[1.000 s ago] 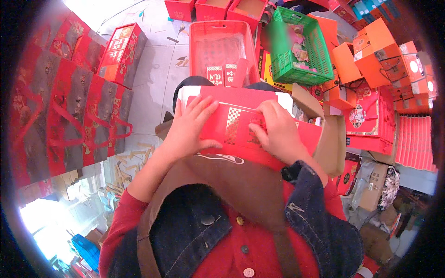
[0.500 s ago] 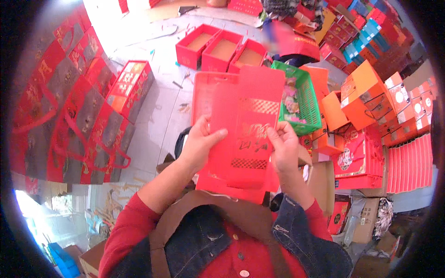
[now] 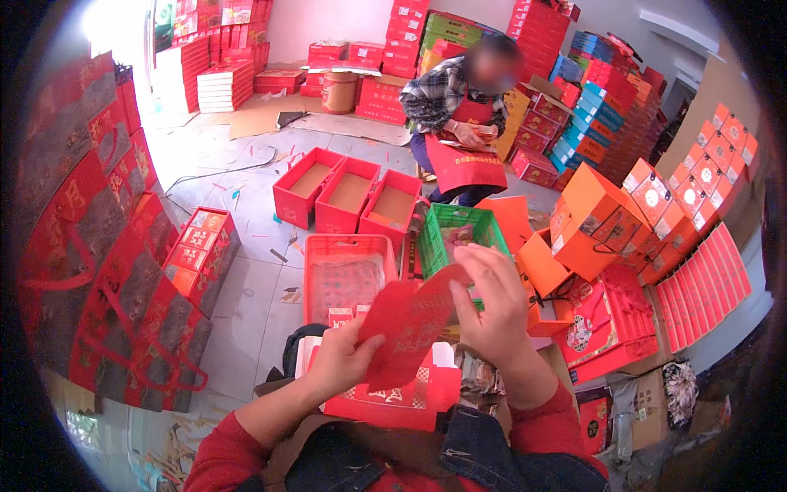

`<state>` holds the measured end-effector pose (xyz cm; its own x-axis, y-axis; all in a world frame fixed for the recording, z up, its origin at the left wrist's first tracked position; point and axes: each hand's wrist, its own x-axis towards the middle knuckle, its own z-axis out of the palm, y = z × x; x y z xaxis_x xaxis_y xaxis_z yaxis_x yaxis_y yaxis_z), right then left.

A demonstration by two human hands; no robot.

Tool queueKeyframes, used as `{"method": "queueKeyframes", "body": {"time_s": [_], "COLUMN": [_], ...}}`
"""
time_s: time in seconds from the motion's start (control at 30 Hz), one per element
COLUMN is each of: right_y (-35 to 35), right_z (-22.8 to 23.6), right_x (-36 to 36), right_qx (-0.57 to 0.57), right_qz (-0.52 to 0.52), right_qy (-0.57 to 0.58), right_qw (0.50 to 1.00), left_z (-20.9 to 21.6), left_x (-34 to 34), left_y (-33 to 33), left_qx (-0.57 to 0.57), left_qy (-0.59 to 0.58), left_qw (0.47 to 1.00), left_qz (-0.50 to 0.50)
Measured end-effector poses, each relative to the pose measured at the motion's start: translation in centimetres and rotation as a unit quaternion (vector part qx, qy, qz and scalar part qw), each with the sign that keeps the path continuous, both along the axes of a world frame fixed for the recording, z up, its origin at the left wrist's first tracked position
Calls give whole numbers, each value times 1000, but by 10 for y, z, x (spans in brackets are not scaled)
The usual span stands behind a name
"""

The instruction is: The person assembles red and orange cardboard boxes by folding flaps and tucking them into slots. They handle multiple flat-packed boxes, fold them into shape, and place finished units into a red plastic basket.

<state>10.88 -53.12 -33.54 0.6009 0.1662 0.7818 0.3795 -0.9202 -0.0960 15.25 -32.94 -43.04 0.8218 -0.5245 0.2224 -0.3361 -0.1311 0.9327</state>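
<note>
A flat red carton [image 3: 414, 328] with printed decoration is tilted up in front of me, its upper right edge bent. My left hand [image 3: 340, 361] is closed on its lower left side, thumb across the front. At the upper right edge, my right hand [image 3: 496, 303] pinches the card between thumb and fingers. Below it, close to my body, lies another red carton [image 3: 377, 406] with white inner flaps and a checked pattern, partly hidden by the held piece. Just beyond stands a red plastic crate [image 3: 348, 246], with small red-and-white packs at its near end.
Beyond the crate stand three red boxes [image 3: 348, 193]; a green basket [image 3: 434, 250] is to their right. Red-and-grey gift bags [image 3: 123, 271] crowd the left. Orange boxes [image 3: 594, 213] pile up on the right. Farther off, a person in a red apron [image 3: 467, 164] sits holding something.
The view has tipped up, bringing the person and back wall into sight. The red carton has turned and bent, and my right hand has moved to its upper edge.
</note>
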Motion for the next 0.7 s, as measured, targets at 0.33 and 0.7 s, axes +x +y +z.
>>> {"method": "queueKeyframes", "body": {"time_s": [0.33,0.7], "right_y": [-12,-8], "right_z": [14,19], "right_x": [-4,-4], "right_qx": [171,200], "right_qz": [303,426], "right_qy": [234,237], "right_qw": [908,850], "left_z": [-11,11], "left_x": [20,26], "left_y": [29,22], "left_qx": [-167,-138], "left_qy": [293,127], "left_qw": [797,829], "left_qz": [-501,-527]}}
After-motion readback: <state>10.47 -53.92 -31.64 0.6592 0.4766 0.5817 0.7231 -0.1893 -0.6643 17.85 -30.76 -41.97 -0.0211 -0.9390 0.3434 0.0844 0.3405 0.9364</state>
